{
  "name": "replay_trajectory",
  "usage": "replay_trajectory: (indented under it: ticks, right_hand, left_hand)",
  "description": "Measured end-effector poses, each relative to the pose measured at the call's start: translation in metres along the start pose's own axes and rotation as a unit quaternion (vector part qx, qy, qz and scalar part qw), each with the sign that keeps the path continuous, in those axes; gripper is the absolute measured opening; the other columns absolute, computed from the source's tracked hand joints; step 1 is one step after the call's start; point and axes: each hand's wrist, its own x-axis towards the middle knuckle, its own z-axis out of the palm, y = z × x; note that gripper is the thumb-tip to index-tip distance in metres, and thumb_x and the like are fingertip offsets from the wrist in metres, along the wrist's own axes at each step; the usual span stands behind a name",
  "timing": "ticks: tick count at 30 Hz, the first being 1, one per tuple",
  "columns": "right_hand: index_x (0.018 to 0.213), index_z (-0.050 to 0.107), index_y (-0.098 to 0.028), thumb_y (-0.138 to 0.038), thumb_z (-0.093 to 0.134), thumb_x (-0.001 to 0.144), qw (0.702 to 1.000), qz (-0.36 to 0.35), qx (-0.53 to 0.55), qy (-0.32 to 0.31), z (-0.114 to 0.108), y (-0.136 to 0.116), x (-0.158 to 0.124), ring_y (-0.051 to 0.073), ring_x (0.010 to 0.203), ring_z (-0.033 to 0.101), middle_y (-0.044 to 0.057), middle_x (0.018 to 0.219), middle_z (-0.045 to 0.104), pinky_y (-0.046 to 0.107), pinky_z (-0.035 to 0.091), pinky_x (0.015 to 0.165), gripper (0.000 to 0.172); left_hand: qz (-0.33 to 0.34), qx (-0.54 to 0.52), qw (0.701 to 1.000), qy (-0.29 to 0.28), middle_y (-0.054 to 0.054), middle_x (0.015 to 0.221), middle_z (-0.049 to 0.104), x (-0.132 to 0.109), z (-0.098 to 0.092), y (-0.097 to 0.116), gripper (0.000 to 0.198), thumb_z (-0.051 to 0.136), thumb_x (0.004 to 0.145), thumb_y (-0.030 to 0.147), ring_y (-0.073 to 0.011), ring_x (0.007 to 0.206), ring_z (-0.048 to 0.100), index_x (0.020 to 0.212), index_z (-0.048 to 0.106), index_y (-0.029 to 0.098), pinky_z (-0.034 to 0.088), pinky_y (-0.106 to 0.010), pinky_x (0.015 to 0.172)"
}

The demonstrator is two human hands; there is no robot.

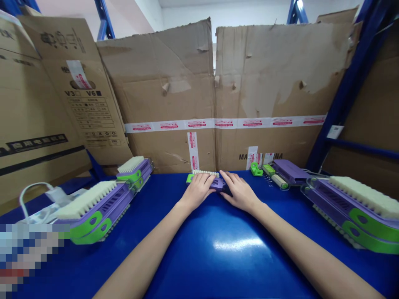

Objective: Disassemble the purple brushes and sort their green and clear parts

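At the back middle of the blue table, both hands hold a purple mop head [218,183] with a cream ribbed sponge on top and a green end at its left. My left hand [199,189] closes over its left part, fingers on top and thumb in front. Round its right end is my right hand [239,189], thumb toward me and fingers at the far side. The fingers cover much of the body, and its underside is hidden.
Similar purple and green mop heads lie at the left [90,207] and right [364,207]. Back right are a green plastic part [256,169], small springs and a purple shell [289,171]. Cardboard sheets [168,95] wall the back. A white cable [25,199] loops at left.
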Motion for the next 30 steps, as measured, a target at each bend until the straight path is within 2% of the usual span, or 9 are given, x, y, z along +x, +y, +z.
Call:
replay_trajectory:
  ticks: [6,8,11,13,16,17,19,24,30]
  right_hand:
    - [0.142,0.024,-0.01,-0.026,0.045,0.084,0.999,0.006,0.027,-0.044,0.005,0.008,-0.003,0.025,0.098,0.054,0.016,0.109,0.06,0.038,0.044,0.083,0.063]
    - [0.142,0.023,-0.009,-0.022,0.045,0.082,0.998,0.007,0.019,-0.054,0.005,0.009,-0.003,0.025,0.099,0.053,0.016,0.11,0.059,0.037,0.043,0.083,0.065]
    - [0.143,0.022,-0.009,-0.016,0.045,0.078,0.998,0.0,0.0,-0.064,0.005,0.01,-0.003,0.025,0.101,0.052,0.016,0.111,0.059,0.038,0.042,0.084,0.069]
    - [0.143,0.023,-0.009,-0.014,0.043,0.077,0.998,-0.008,-0.014,-0.066,0.006,0.011,-0.002,0.025,0.101,0.052,0.016,0.109,0.059,0.037,0.042,0.084,0.069]
    - [0.142,0.025,-0.008,-0.012,0.041,0.076,0.997,-0.011,-0.029,-0.066,0.007,0.012,-0.002,0.025,0.098,0.053,0.015,0.105,0.061,0.036,0.042,0.083,0.068]
    - [0.142,0.025,-0.008,-0.011,0.041,0.076,0.997,-0.011,-0.034,-0.067,0.007,0.012,-0.002,0.025,0.098,0.053,0.014,0.105,0.061,0.036,0.042,0.083,0.068]
    - [0.142,0.025,-0.009,-0.01,0.04,0.075,0.997,-0.011,-0.043,-0.07,0.007,0.012,-0.002,0.025,0.099,0.053,0.014,0.106,0.06,0.036,0.041,0.082,0.069]
    - [0.143,0.023,-0.011,-0.004,0.038,0.072,0.996,-0.018,-0.054,-0.073,0.008,0.013,-0.002,0.026,0.105,0.049,0.015,0.117,0.057,0.037,0.041,0.084,0.073]
    - [0.144,0.021,-0.013,0.0,0.038,0.068,0.996,0.028,-0.036,-0.072,0.011,0.017,-0.003,0.025,0.105,0.049,0.015,0.121,0.055,0.037,0.042,0.084,0.08]
  left_hand:
    - [0.046,-0.015,0.999,-0.006,-0.013,0.113,0.056,0.001,-0.014,0.003,0.04,0.041,0.09,0.042,-0.0246,0.107,0.051,0.121,0.048,0.017,0.039,-0.039,0.093]
    - [0.013,-0.026,0.999,0.014,-0.014,0.114,0.056,0.001,-0.021,-0.002,0.045,0.043,0.088,0.046,-0.0256,0.108,0.05,0.12,0.049,0.016,0.039,-0.04,0.093]
    - [-0.098,-0.079,0.992,0.023,-0.015,0.12,0.054,-0.001,-0.029,-0.016,0.058,0.051,0.081,0.053,-0.028,0.114,0.047,0.124,0.046,0.015,0.037,-0.042,0.096]
    - [-0.174,-0.169,0.969,-0.047,-0.014,0.121,0.055,-0.004,-0.031,-0.026,0.068,0.058,0.074,0.057,-0.0285,0.114,0.049,0.126,0.045,0.015,0.038,-0.042,0.095]
    - [-0.232,-0.338,0.896,-0.173,-0.011,0.119,0.058,-0.008,-0.03,-0.039,0.078,0.068,0.063,0.054,-0.0261,0.108,0.056,0.127,0.044,0.016,0.043,-0.037,0.091]
    - [-0.235,-0.377,0.875,-0.191,-0.011,0.119,0.058,-0.01,-0.029,-0.042,0.081,0.071,0.06,0.05,-0.0254,0.107,0.056,0.127,0.043,0.016,0.044,-0.036,0.091]
    - [-0.23,-0.415,0.858,-0.197,-0.011,0.123,0.056,-0.011,-0.027,-0.045,0.085,0.076,0.055,0.043,-0.0249,0.111,0.054,0.128,0.041,0.017,0.042,-0.035,0.095]
    - [-0.213,-0.426,0.854,-0.211,-0.01,0.124,0.054,-0.01,-0.024,-0.046,0.088,0.079,0.05,0.033,-0.0255,0.113,0.052,0.129,0.042,0.018,0.039,-0.038,0.099]
    - [-0.221,-0.445,0.848,-0.186,-0.01,0.124,0.055,-0.013,-0.02,-0.047,0.092,0.08,0.049,0.029,-0.0248,0.113,0.053,0.13,0.039,0.019,0.039,-0.039,0.099]
